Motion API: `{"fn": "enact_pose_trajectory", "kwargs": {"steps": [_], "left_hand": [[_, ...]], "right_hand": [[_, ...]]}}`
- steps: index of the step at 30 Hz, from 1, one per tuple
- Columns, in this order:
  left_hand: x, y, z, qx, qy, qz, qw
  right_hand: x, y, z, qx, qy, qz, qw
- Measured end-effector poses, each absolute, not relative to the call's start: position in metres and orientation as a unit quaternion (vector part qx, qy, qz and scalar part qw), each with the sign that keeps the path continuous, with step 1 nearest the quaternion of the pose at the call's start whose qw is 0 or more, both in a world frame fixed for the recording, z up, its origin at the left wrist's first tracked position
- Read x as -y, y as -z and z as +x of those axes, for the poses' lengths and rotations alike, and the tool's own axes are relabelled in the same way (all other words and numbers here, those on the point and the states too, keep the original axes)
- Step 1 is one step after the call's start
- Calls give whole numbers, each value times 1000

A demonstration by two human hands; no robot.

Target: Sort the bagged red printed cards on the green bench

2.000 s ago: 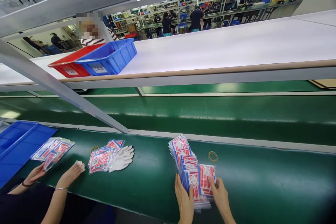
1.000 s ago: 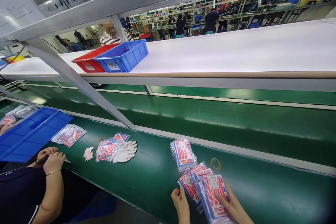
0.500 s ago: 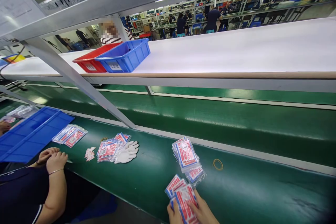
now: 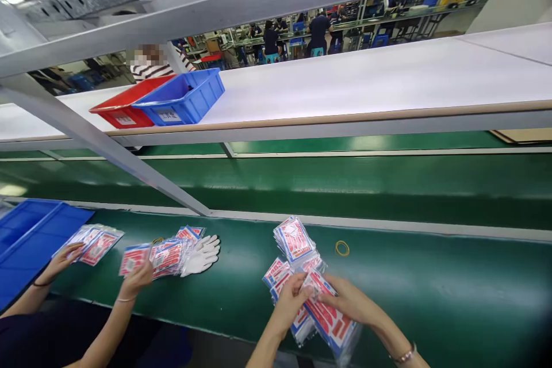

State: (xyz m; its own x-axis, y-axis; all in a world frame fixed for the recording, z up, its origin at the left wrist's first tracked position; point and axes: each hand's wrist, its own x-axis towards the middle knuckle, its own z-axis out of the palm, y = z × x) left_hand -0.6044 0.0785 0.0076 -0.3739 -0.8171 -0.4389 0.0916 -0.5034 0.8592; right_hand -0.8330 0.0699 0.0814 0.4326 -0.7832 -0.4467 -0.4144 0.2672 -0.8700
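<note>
My right hand (image 4: 351, 299) grips a flat clear plastic packet (image 4: 330, 313) with a red, white and blue printed card in it. At its upper left edge, my left hand (image 4: 291, 302) pinches the same packet; what lies under the fingertips is partly hidden. Beneath my left hand several similar packets (image 4: 276, 271) lie fanned out on the green work surface. Just behind them is a pile of more packets (image 4: 296, 241), overlapping untidily. A thin yellow rubber band (image 4: 342, 248) rests to the right of that pile.
To the left lie a white glove (image 4: 200, 256) and another packet pile (image 4: 166, 257). A co-worker's hand (image 4: 138, 277) holds a packet there, beside a tilted blue bin (image 4: 38, 241). Red (image 4: 125, 106) and blue (image 4: 190, 98) boxes stand on the white shelf above.
My hands have moved up and away from the near edge. The fanned packets now lie against the pile, with one packet between my hands. The co-worker's hands have parted and one lifts a packet.
</note>
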Motion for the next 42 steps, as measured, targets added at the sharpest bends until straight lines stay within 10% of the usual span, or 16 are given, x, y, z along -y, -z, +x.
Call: {"fn": "enact_pose_trajectory", "kwargs": {"steps": [6,12,21,42], "left_hand": [[-62,-34,-629,321,746,456,365],[-103,-44,-659,676,406,555,265],[-118,-45,-706,803,442,397,-49],[-116,-12,-741,487,762,404,136]], "right_hand": [[-104,-97,-862,-522,268,-412,697],[-132,-57,-858,-635,286,-367,616],[-146,-11,-869,-691,279,-323,583],[-187,-4,-881,-625,436,-297,575]]}}
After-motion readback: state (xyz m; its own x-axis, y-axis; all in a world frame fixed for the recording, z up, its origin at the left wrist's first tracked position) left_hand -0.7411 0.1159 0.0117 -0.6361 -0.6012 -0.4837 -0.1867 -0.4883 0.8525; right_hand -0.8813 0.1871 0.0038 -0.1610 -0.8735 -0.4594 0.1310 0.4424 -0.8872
